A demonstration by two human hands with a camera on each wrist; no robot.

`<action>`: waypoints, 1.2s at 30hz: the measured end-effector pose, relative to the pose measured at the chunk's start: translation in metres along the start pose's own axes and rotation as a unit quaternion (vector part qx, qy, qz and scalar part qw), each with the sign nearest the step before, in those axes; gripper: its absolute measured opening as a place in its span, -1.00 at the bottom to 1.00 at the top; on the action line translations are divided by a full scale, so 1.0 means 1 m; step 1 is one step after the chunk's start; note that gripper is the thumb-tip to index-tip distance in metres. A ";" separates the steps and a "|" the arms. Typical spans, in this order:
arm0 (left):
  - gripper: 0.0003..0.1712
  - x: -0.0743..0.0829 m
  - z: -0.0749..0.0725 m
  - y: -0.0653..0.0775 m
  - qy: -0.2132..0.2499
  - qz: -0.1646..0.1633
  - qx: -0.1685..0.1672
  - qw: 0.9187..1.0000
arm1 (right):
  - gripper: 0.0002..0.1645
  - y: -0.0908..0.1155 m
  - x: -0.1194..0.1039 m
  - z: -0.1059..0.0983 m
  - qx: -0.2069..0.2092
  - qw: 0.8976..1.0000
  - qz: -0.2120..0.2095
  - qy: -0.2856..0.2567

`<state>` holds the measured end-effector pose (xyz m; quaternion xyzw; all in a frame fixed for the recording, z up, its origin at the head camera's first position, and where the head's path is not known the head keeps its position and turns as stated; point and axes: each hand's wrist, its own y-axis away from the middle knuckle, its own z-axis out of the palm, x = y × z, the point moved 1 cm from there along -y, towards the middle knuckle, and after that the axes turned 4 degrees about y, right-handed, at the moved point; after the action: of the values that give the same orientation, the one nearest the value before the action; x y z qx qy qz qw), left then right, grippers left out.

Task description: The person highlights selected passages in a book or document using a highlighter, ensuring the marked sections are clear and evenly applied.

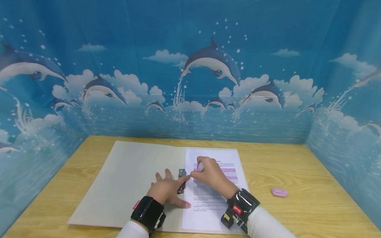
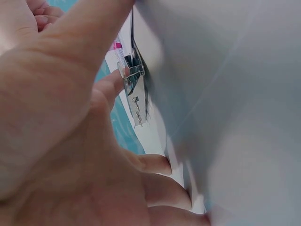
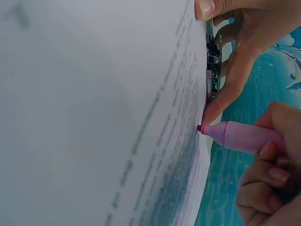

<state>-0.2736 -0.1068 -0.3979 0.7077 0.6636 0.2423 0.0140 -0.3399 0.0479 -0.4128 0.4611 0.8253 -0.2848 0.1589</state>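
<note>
My right hand (image 1: 211,172) grips a pink highlighter (image 3: 244,136), its tip touching the printed sheet (image 1: 202,222) near the left ends of the text lines. Several lines higher on that page carry pink marking. The sheet lies on the right side of an opened cream folder (image 1: 131,174). With fingers spread, my left hand (image 1: 167,189) rests over the folder's middle, its thumb and forefinger reaching onto the sheet's left edge. Between them shows the metal clip (image 2: 135,73) of the folder.
The pink highlighter cap (image 1: 279,192) lies on the wooden table (image 1: 303,223), right of the folder. A blue curtain (image 1: 144,103) printed with dolphins stands behind the table and along both sides.
</note>
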 end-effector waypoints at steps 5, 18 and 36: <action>0.11 -0.001 0.001 -0.002 -0.001 0.002 0.004 1.000 | -0.70 0.000 0.000 -0.001 0.001 1.000 0.010 -0.001; 0.12 0.001 0.001 0.000 -0.003 -0.002 0.003 1.000 | -0.65 0.003 0.002 -0.003 0.004 1.000 0.013 0.000; 0.13 -0.001 0.002 -0.001 -0.008 -0.005 0.006 1.000 | -0.59 0.007 0.005 -0.008 0.011 1.000 0.017 -0.008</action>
<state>-0.2738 -0.1068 -0.4000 0.7060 0.6688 0.2327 0.0160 -0.3370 0.0590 -0.4116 0.4739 0.8131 -0.2947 0.1656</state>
